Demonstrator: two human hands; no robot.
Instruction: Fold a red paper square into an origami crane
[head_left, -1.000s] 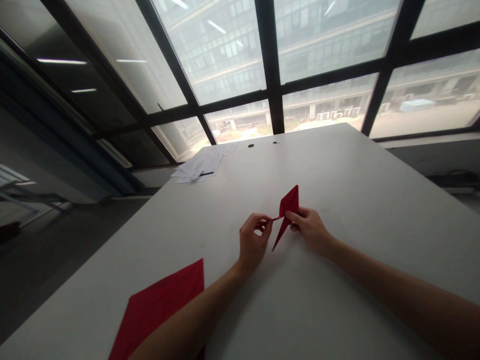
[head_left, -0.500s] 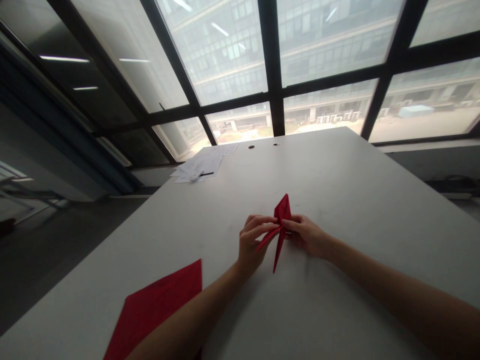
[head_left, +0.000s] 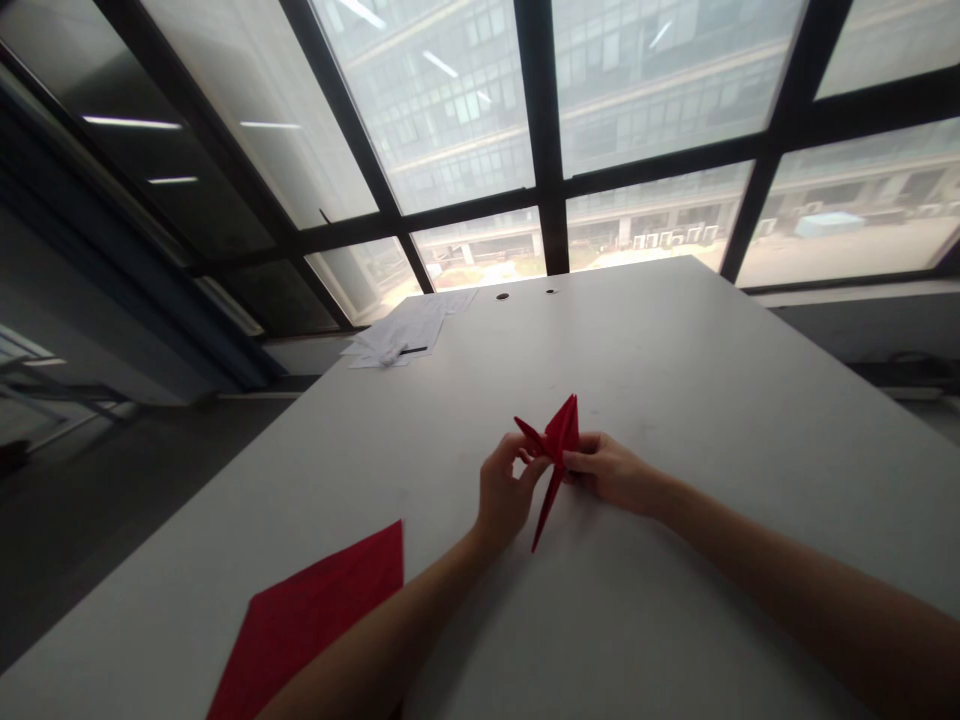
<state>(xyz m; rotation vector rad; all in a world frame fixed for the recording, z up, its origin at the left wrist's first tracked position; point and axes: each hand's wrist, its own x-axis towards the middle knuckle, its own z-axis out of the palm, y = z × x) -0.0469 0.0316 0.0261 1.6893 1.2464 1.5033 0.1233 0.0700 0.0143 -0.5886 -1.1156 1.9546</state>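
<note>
A folded red paper figure (head_left: 556, 445) with long narrow points is held just above the white table (head_left: 675, 350), near its middle. My left hand (head_left: 504, 494) pinches a thin flap that sticks up and to the left. My right hand (head_left: 611, 472) grips the figure's body from the right, fingers closed on it. One long point hangs down toward the table between my hands.
A flat red paper sheet (head_left: 315, 615) lies at the table's near left edge, partly under my left forearm. White papers with a dark pen (head_left: 401, 335) sit at the far left corner. Two small dark holes (head_left: 525, 294) mark the far edge. Large windows stand behind.
My left hand has swung the thin flap from pointing sideways and down to pointing up and left. The figure has shifted slightly toward me; my right hand keeps its grip.
</note>
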